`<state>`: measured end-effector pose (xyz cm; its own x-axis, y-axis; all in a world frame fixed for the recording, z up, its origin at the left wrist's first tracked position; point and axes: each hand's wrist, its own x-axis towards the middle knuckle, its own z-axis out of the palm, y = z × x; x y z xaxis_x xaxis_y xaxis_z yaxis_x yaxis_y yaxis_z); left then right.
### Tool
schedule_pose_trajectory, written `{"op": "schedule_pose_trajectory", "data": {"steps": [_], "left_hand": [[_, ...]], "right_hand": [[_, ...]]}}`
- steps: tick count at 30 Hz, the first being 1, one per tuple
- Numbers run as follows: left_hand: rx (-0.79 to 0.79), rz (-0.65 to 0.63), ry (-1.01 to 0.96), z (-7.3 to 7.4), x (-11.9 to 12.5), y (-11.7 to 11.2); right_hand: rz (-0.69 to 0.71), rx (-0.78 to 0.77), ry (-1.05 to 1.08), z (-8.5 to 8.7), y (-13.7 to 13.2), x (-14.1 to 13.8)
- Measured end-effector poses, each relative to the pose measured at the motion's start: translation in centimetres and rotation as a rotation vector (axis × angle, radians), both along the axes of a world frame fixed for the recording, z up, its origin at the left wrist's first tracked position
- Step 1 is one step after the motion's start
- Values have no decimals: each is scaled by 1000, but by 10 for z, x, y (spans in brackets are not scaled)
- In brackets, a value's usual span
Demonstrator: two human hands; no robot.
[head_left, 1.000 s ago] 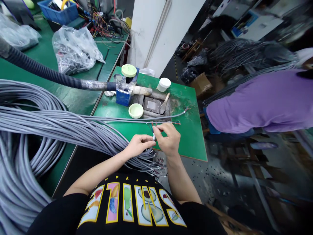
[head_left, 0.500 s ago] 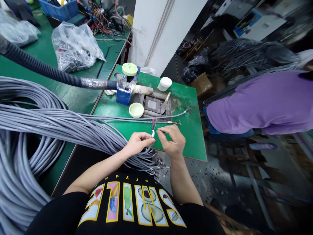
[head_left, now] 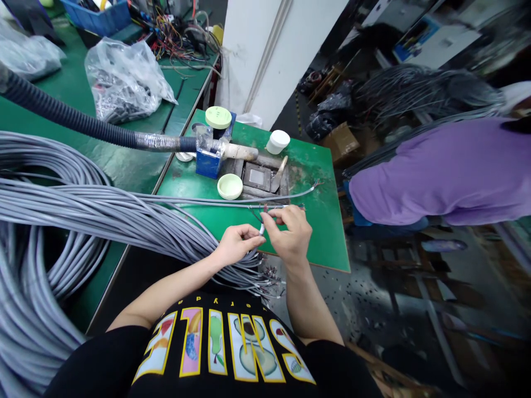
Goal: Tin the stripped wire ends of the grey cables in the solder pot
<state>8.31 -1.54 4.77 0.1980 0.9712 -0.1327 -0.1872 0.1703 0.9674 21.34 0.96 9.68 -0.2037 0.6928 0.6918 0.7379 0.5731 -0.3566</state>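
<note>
Between thumb and fingers, my left hand (head_left: 240, 243) pinches a grey cable near its white-wrapped end (head_left: 261, 228), which points up and away from me. Thin coloured wires (head_left: 264, 209) fan out from that end. My right hand (head_left: 290, 231) is closed on some of these wires, thumb against forefinger; the fingers partly hide them. Just beyond, two grey cables (head_left: 199, 200) lie across the green board with their stripped ends to the right. A thick bundle of grey cables (head_left: 136, 213) runs in from the left, its wire ends hanging below my hands.
Behind my hands stand a soldering pot (head_left: 256, 176) with a scraper (head_left: 279, 176), a pale green dish (head_left: 230, 187) and a white tub (head_left: 277, 142). A black extraction hose (head_left: 103, 130) crosses from the left. A person in a purple shirt (head_left: 448, 171) is at the right.
My right hand has moved left and closed on the coloured wires, which were spread free before. My left hand keeps its pinch on the cable, almost unmoved.
</note>
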Motion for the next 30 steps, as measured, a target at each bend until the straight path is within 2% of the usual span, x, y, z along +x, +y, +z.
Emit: {"op": "schedule_pose_trajectory", "data": {"steps": [4,6,11,13,15,18,21,23,24,26,28,30], "left_hand": [[-88,-26,-111,5,-3,2],[-125,-16,-181,7,-6,4],[-170,53,-335,10,-15,16],[-177,62,-395,11,-18,20],[-147,45,-405,15,-23,22],[49,45,-215,25,-35,14],[386,210,130,32,-51,-4],[590,301,277,31,-59,-16],[668,297,317,29,-61,-21],[766,206,376,21,-61,-27],[803,115,428,9,-57,-27],[799,87,471,-5,-51,-22]], "right_hand": [[24,-69,162,1,-6,4],[59,-57,163,0,-8,10],[384,-48,-95,-12,-11,19],[438,-20,-172,-20,-9,18],[422,43,-172,-27,-4,15],[323,118,-67,-28,11,9],[230,152,41,-19,31,1],[226,162,68,-10,45,-6],[232,154,62,-6,51,-10],[241,105,27,0,63,-18],[244,47,-5,2,72,-24],[260,12,-13,0,79,-28]]}}
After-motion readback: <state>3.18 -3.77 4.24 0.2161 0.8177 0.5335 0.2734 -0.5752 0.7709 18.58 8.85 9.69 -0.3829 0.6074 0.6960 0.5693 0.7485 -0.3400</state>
